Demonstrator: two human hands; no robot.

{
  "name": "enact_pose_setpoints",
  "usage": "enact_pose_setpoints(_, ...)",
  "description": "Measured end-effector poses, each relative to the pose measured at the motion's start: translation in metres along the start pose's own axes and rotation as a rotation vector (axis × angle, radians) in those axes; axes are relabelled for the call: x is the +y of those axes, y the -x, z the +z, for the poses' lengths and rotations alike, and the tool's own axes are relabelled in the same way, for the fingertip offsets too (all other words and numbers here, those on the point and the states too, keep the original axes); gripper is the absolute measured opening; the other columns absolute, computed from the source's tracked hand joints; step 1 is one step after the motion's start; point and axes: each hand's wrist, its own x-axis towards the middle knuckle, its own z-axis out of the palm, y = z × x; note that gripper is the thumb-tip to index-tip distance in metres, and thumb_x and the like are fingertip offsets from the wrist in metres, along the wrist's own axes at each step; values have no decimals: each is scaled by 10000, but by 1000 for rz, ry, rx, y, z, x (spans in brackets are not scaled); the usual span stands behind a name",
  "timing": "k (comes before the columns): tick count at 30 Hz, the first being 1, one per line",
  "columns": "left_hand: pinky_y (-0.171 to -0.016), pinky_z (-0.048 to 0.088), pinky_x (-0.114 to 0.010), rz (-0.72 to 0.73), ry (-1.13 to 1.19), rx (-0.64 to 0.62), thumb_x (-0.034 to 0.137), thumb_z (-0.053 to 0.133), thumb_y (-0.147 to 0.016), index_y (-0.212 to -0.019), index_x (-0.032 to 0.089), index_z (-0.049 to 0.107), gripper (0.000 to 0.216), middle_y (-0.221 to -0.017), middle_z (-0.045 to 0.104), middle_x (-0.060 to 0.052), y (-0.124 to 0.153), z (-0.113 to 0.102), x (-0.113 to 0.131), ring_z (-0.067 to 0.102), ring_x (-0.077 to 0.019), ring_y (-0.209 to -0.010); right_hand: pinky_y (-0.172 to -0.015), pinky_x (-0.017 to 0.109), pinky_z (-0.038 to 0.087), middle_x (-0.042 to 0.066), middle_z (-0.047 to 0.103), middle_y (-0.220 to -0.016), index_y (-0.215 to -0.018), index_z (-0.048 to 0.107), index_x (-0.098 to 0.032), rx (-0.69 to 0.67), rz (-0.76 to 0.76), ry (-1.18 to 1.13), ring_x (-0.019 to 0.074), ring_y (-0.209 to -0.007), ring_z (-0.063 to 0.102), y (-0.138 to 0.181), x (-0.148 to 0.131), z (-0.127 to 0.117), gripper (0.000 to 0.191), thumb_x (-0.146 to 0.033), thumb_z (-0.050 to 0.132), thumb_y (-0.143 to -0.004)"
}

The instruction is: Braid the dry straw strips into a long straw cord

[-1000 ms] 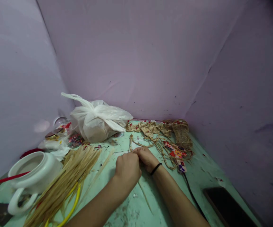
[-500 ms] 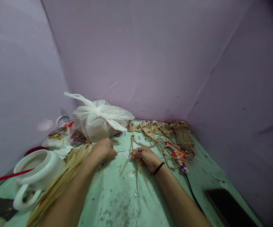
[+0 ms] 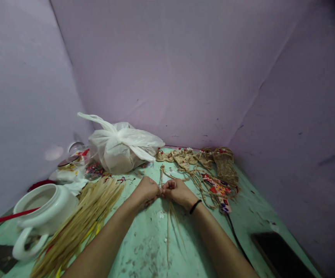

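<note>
My left hand (image 3: pixel 149 190) and my right hand (image 3: pixel 179 193) meet over the middle of the green table, fingertips almost touching. Both are closed in a pinch at a thin braided cord (image 3: pixel 162 172) of straw-coloured fibre. Its knotted far end lies on the table beyond my fingers. Below my right hand, loose fibre strands (image 3: pixel 169 224) fan out toward me. What exactly my left fingertips grip is hidden by the hand. A black band (image 3: pixel 195 206) circles my right wrist. Left of my left forearm lies a bundle of dry fibre strips (image 3: pixel 83 220).
At the back stand a tied white plastic bag (image 3: pixel 123 144) and braided pieces with red beads (image 3: pixel 184 156). A white pot (image 3: pixel 57 208) with a handle is at left. On the right are a patterned cloth-like piece (image 3: pixel 218 189), a black cable (image 3: pixel 237 237) and a dark phone-like slab (image 3: pixel 280 253).
My left hand has moved right, from pulling a thin strand out to the left, back to the cord beside my right hand. My right hand has hardly moved.
</note>
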Motion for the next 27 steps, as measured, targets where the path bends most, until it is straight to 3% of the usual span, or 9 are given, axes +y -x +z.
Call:
enact_pose_setpoints(6,-360,88,-210,174,61,110,107,479,-510,-396,140,410,138,-308,230,76,-17,10,-15,182,-31,-336,-450,194,288,17,567,-527,-560,586,-140,114,-115,399,93,-488,442,1,0,-2,92,-152,495,-563)
enact_pose_setpoints(11,-368,111,-210,186,82,114,99,454,-485,-383,141,407,120,-315,272,62,-18,12,-15,206,-38,-352,-435,212,247,24,516,-448,-493,602,-149,212,-37,661,98,-458,414,15,-21,-8,112,-183,518,-559)
enact_pose_setpoints(15,-360,115,-207,95,137,95,106,456,-478,-388,152,387,123,-300,274,63,-8,10,-5,209,-39,-329,-403,208,236,10,471,-399,-439,564,-142,123,26,607,84,-403,391,21,-27,-8,104,-151,504,-524)
enact_pose_setpoints(19,-338,72,-211,-68,224,26,169,457,-504,-403,183,305,183,-291,244,73,0,5,-1,168,-39,-283,-388,201,233,0,466,-382,-428,553,-131,71,-4,553,73,-382,377,19,-24,4,112,-118,477,-508)
enact_pose_setpoints(24,-329,69,-202,43,188,-74,160,455,-491,-428,163,386,93,-287,238,79,1,-4,-5,166,-36,-272,-393,183,247,-17,477,-383,-432,553,-119,77,-45,475,55,-384,371,19,-21,10,112,-101,492,-524)
enact_pose_setpoints(27,-324,86,-198,68,169,-80,159,477,-488,-483,144,472,16,-294,271,78,-1,-8,-6,190,-37,-272,-389,174,266,-26,482,-383,-436,555,-118,-40,-12,365,47,-375,363,20,-25,2,107,-128,540,-541)
